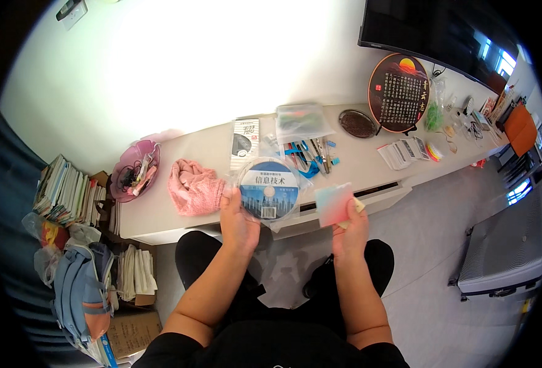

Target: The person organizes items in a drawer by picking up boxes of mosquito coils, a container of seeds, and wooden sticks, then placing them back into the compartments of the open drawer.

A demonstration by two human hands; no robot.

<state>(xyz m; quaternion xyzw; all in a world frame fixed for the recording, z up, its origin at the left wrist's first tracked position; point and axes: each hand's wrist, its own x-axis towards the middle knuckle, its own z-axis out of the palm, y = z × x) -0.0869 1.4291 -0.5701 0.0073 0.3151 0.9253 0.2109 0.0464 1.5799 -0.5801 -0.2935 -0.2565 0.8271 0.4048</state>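
My left hand (239,222) grips a blue and white disc (270,195) in a clear plastic sleeve, raised over the front edge of the low cabinet (154,224). In my right hand (352,232) is a thin stack of paper or card (333,205), pale blue fading to pink, with a yellowish piece behind it. Beyond the disc lies a group of pens (317,154) with something blue among them. A pink knitted cloth (192,187) sits just left of my left hand. Beneath my right hand, a drawer (372,199) stands partly pulled out.
On the cabinet are a purple bowl (137,168) of small items, a striped packet (244,144), a translucent pouch (301,121), a dark oval tray (357,124), a round plaque (400,92) and fanned cards (404,152). Books, a backpack (82,291) and a grey suitcase (504,245) flank me.
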